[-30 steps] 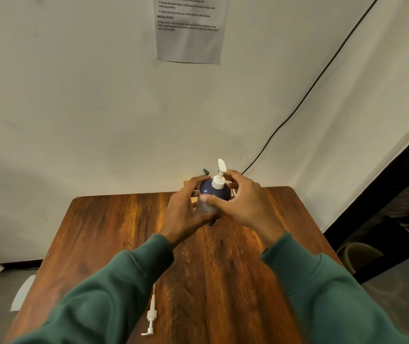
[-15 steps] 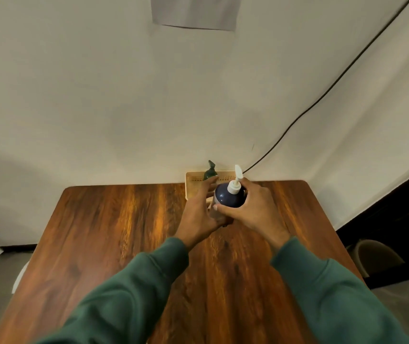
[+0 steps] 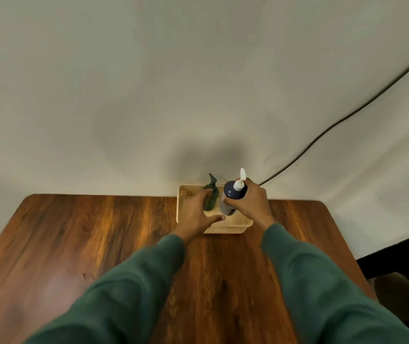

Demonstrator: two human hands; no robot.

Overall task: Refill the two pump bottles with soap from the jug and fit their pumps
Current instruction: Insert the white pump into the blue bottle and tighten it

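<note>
A dark blue pump bottle (image 3: 230, 192) with a white pump (image 3: 240, 182) on top is gripped by my right hand (image 3: 250, 203), which holds it inside the cream basket (image 3: 230, 225) at the table's far edge. A dark green pump bottle (image 3: 210, 193) stands in the same basket, just left of the blue one. My left hand (image 3: 196, 214) hovers over the basket's left part with fingers spread, holding nothing and partly hiding the green bottle's base. The jug is out of view.
The wooden table (image 3: 99, 244) runs up to a white wall. A black cable (image 3: 334, 125) slants down the wall to a spot behind the basket. A dark gap and a brown seat (image 3: 401, 296) lie past the table's right edge.
Both hands carried the blue bottle away from me and into the basket. My left hand has let go of it and spread out. The view tilted down, so the paper on the wall left the frame.
</note>
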